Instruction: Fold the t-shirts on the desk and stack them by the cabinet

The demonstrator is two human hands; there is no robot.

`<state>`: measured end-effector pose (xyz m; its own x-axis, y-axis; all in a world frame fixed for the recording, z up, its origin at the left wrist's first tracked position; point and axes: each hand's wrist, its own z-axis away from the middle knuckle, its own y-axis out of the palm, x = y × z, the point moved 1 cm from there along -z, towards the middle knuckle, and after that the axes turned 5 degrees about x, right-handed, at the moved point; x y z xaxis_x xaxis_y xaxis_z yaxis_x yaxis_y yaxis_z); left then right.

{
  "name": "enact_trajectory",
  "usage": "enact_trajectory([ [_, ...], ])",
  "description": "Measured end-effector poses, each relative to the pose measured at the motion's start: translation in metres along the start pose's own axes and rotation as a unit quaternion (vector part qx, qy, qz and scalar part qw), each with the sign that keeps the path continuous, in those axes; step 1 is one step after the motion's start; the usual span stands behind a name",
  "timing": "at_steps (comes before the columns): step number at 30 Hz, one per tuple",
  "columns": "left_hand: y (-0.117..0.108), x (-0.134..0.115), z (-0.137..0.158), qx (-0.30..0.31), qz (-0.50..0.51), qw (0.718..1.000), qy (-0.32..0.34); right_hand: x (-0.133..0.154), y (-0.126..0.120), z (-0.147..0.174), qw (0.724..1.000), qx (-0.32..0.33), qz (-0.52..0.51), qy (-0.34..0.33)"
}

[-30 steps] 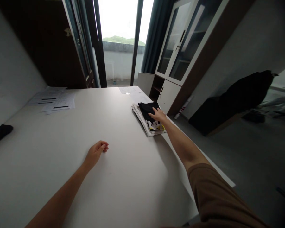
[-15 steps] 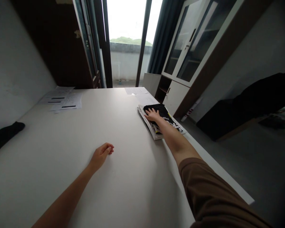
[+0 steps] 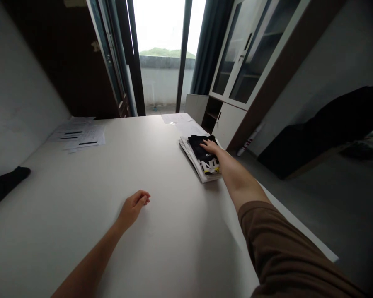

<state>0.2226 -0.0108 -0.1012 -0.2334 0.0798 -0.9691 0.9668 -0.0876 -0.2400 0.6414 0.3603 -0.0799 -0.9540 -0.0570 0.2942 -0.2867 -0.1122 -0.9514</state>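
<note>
A folded black T-shirt (image 3: 207,159) with white and yellow print lies on top of folded white clothing (image 3: 191,159) near the right edge of the white table (image 3: 155,248). My right hand (image 3: 210,147) rests on the shirt's upper right part, fingers stretched out over the cloth without gripping it. Closer to me, my left hand (image 3: 135,205) lies on the tabletop with its fingers curled in and nothing visible in them. It is well apart from the clothes.
Printed sheets (image 3: 83,136) lie at the table's far left, and more paper (image 3: 177,118) at the far edge. A dark cloth-like thing (image 3: 10,182) is at the left edge. A white cabinet (image 3: 230,124) stands beyond the right side, near a glass door (image 3: 161,82).
My right hand has slid rightward across the black T-shirt, uncovering more of its left side and print. My left hand has hardly moved. The view has shifted slightly.
</note>
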Motion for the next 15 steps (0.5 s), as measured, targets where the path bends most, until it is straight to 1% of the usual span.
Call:
enact_trajectory([
  [3,0.0,0.002,0.0,0.006,-0.014,1.0,0.001,-0.021,-0.004,0.003,0.998,-0.047,-0.042,0.005],
  [6,-0.001,0.003,0.001,0.011,-0.024,1.0,0.0,-0.048,-0.008,0.018,0.997,-0.042,-0.06,0.012],
  [7,-0.001,0.003,0.001,0.013,-0.027,1.0,-0.001,-0.058,-0.009,0.026,0.997,-0.057,-0.056,0.007],
  [9,-0.001,0.004,0.001,0.019,-0.032,0.999,0.0,-0.073,-0.009,0.049,0.994,-0.106,-0.036,-0.013],
  [10,-0.001,0.004,0.001,0.022,-0.035,0.999,0.002,-0.078,-0.007,0.063,0.993,-0.115,-0.023,-0.03],
  [11,-0.001,0.004,0.001,0.026,-0.041,0.999,0.004,-0.081,-0.004,0.077,0.993,-0.104,-0.012,-0.05],
  [13,-0.001,0.004,0.0,0.028,-0.058,0.998,0.006,-0.083,0.007,0.106,0.995,-0.051,0.01,-0.086],
  [14,-0.001,0.003,0.0,0.028,-0.07,0.997,0.006,-0.082,0.012,0.119,0.994,-0.057,0.022,-0.089],
  [15,0.0,0.002,0.0,0.026,-0.083,0.996,0.006,-0.079,0.016,0.132,0.993,-0.079,0.034,-0.086],
])
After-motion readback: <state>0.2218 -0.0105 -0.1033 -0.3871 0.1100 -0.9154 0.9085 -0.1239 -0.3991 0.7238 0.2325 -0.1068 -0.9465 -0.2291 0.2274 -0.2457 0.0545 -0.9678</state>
